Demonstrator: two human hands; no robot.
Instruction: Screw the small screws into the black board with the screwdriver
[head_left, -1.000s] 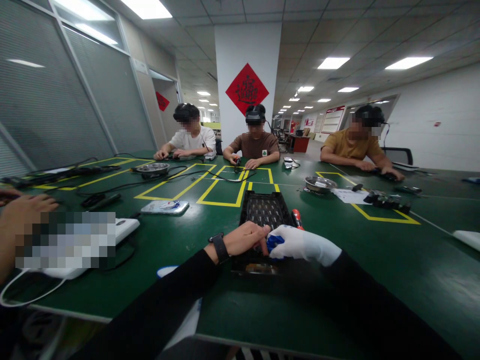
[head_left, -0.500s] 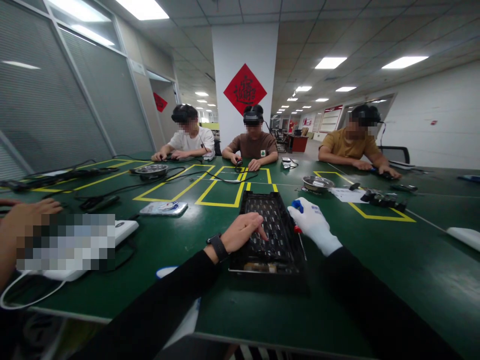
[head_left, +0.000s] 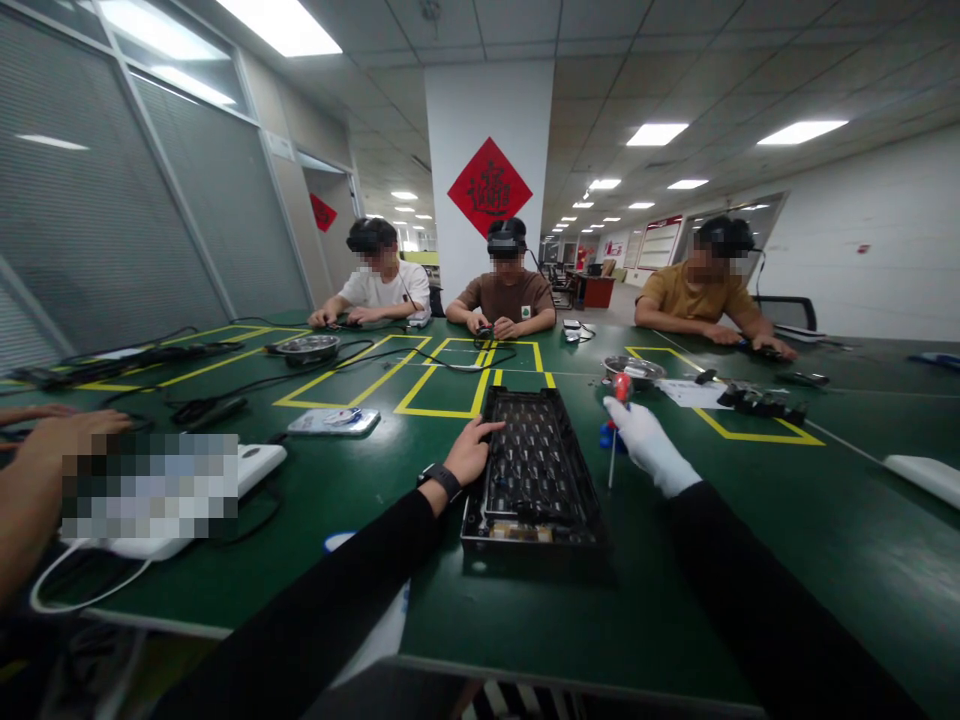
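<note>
A black rectangular case (head_left: 534, 455) lies on the green table, its recessed inside filled with rows of small dark and shiny pieces. My left hand (head_left: 471, 450), bare with a dark watch at the wrist, rests on the left rim, index finger stretched over the edge. To the right of the case, my right hand (head_left: 637, 432) in a white glove is closed on a screwdriver (head_left: 622, 385). Its red handle points up and its metal shaft points down, apart from the case. Below the gloved fingers, by the shaft, is a blue piece (head_left: 606, 435); I cannot tell what it is.
A phone-like slab (head_left: 334, 421) and a metal bowl (head_left: 634, 369) stand beyond the case. Black clip-like parts (head_left: 765, 401) sit at right. A co-worker's hand (head_left: 75, 440) is at left near a white device (head_left: 259, 462). Cables (head_left: 262, 380) cross the table; three people sit opposite.
My left hand has drawn back from over the case's inside to its left rim. My right hand has moved slightly right, and the screwdriver now stands handle up in it.
</note>
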